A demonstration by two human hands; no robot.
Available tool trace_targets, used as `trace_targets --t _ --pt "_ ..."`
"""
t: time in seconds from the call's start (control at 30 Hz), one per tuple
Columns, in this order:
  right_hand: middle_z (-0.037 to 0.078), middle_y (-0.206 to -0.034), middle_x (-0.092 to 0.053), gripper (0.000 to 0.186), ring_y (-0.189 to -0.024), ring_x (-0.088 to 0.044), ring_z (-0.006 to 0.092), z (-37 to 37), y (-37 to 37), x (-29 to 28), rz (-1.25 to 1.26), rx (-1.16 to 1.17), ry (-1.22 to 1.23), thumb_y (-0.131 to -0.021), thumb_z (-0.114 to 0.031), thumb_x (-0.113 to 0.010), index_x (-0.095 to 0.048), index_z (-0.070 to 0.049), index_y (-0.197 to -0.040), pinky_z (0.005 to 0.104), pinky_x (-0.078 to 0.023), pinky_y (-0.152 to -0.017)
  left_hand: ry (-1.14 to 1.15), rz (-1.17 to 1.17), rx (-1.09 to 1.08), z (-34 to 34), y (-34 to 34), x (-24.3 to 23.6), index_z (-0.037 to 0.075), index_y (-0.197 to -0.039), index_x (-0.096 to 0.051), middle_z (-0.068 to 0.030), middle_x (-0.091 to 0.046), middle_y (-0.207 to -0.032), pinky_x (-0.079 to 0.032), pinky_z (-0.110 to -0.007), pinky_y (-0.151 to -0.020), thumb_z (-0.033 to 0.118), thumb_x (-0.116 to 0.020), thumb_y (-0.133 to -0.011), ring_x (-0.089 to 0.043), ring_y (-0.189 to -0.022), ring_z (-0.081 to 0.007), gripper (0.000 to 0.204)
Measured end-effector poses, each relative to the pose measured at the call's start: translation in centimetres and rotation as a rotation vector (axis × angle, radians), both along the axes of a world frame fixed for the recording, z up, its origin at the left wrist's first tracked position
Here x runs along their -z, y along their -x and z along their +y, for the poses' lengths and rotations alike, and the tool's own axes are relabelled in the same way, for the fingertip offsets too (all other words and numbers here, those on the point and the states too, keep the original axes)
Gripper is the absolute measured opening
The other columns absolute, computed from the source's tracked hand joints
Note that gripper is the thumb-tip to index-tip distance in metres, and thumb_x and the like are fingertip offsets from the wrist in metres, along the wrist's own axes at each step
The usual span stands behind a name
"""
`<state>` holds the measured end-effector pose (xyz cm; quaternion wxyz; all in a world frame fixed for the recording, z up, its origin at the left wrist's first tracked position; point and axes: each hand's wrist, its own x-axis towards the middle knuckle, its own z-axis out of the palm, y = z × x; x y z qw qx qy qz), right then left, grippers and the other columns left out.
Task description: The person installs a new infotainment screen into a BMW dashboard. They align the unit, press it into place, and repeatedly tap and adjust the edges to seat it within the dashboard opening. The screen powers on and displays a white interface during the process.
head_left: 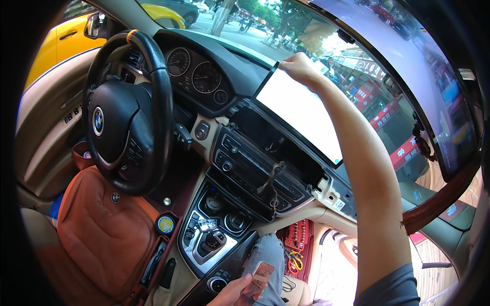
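Note:
My right hand (302, 68) grips the upper edge of a wide dash display screen (301, 112), its fingers partly hidden at the top corner. The display glows blank white and stands tilted above an opened slot (260, 133) in the dashboard. Loose wires with a connector (274, 176) hang out of that slot over the radio panel (240, 162). Low in the view, my left hand (232, 295) is closed around a mobile phone (263, 274) with a lit screen, above my leg in grey trousers (270, 251).
The steering wheel (163, 102) and an orange seat cover (104, 224) are on the left. Below the radio lies the centre console with its gear lever (212, 242). A red tool case (297, 235) and yellow-handled pliers (295, 262) rest in the passenger footwell. The rear-view mirror (429, 76) hangs at upper right.

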<state>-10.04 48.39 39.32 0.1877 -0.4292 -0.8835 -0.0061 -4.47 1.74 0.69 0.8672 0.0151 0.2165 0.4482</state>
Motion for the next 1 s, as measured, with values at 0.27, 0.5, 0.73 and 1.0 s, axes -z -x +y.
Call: trace_targets --t 0.27,0.5,0.73,1.0 --pt "0.005 -0.067 -0.06 0.032 -0.062 -0.053 0.0131 0.6 -0.8 -0.5 0.111 0.003 0.092 -0.089 -0.025 -0.064 -0.071 0.003 -0.075 0.0337 -0.041 -0.058 -0.024 -0.092 -0.008 0.2 -0.2 0.4 0.005 -0.123 -0.068 -0.0067 -0.074 -0.106 -0.055 -0.03 -0.071 0.045 -0.054 -0.107 -0.07 -0.086 -0.0176 0.045" --pt "0.005 -0.067 -0.062 0.032 -0.061 -0.054 0.0134 -0.5 -1.2 -0.6 0.116 0.041 0.087 -0.089 -0.028 -0.064 -0.072 0.001 -0.076 0.0333 -0.04 -0.058 -0.067 -0.147 -0.045 0.3 -0.1 -0.1 0.001 -0.126 -0.066 -0.0107 -0.073 -0.108 -0.056 -0.032 -0.077 0.044 -0.053 -0.108 -0.071 -0.091 -0.0205 0.048" --pt "0.003 -0.066 -0.055 0.033 -0.063 -0.048 0.0115 -0.8 -1.1 -0.5 0.102 0.001 0.109 -0.091 -0.028 -0.064 -0.067 0.0 -0.073 0.0332 -0.038 -0.059 -0.12 -0.125 -0.07 0.3 -0.1 -0.1 -0.001 -0.126 -0.065 -0.0124 -0.073 -0.109 -0.058 -0.034 -0.079 0.045 -0.052 -0.108 -0.071 -0.092 -0.0221 0.052" --pt "0.006 -0.069 -0.058 0.036 -0.066 -0.051 0.0135 -0.5 -1.0 -0.2 0.076 0.028 0.086 -0.093 -0.029 -0.064 -0.072 0.004 -0.082 0.0344 -0.04 -0.061 -0.031 -0.087 -0.044 0.3 -0.4 0.3 -0.002 -0.127 -0.064 -0.0128 -0.073 -0.109 -0.058 -0.034 -0.078 0.045 -0.05 -0.109 -0.071 -0.091 -0.0225 0.052"
